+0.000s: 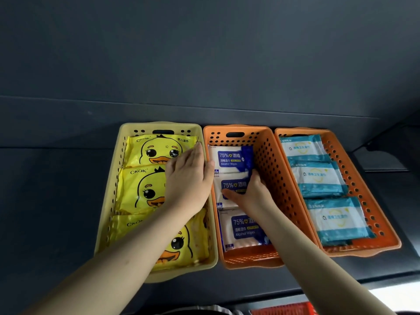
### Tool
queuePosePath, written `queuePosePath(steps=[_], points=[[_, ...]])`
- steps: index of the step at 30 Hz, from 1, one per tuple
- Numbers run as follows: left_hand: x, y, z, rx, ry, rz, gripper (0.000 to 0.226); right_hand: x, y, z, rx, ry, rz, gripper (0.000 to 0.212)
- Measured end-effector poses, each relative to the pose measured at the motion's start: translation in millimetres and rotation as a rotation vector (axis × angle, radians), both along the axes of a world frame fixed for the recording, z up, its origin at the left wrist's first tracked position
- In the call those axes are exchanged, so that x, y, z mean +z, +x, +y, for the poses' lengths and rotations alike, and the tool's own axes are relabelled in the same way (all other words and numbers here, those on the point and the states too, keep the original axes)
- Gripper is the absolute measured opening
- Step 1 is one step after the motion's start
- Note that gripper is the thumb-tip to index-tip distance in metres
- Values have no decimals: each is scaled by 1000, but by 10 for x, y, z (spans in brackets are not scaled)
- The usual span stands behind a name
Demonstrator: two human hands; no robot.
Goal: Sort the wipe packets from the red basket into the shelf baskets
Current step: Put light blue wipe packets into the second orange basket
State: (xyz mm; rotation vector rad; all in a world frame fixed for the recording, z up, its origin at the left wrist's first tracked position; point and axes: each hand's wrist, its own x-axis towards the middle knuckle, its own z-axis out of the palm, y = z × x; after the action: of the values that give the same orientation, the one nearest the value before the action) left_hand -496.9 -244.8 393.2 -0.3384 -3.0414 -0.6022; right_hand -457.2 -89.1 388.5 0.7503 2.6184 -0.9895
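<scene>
Head view: three baskets stand side by side on a dark shelf (56,189). My left hand (188,178) lies flat, fingers straight and together, on the duck packets (145,153) in the yellow basket (109,189). Its thumb reaches over the rim toward the mid basket (272,173). Three duck packets fill the yellow basket front to back, and my palm covers parts of the rear two.

My right hand (250,194) is down in the mid basket, an orange one, clamped on the middle packet (229,185) of three alcohol packets (227,159). The thumb stretches across its printed face and the fingers curl down along its right edge, between packet and wall. The other two lie flat, one behind it and one in front.

In the right basket (372,212), also orange, three teal packets (316,176) lie in a row, well apart from both hands. A sliver of the red basket (286,309) shows at the bottom edge, below the shelf front; I cannot tell what it holds.
</scene>
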Motion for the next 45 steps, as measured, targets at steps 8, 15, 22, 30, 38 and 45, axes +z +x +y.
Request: queuePosePath(steps=[8, 15, 22, 30, 38, 45], points=[[6, -2, 7, 7, -7, 7, 82, 62, -29, 51, -8, -62, 3, 96], [28, 4, -5, -5, -3, 19, 83, 531, 216, 281, -35, -149, 55, 92], [33, 12, -9, -1, 28, 2, 69, 477, 522, 280, 277, 221, -382, 57], [78, 34, 7, 11, 39, -12, 58, 339, 528, 202, 281, 323, -349, 53], [75, 30, 27, 26, 42, -10, 58, 326, 571, 157, 269, 353, -240, 52], [85, 41, 17, 27, 47, -11, 58, 302, 582, 146, 212, 363, -194, 64]])
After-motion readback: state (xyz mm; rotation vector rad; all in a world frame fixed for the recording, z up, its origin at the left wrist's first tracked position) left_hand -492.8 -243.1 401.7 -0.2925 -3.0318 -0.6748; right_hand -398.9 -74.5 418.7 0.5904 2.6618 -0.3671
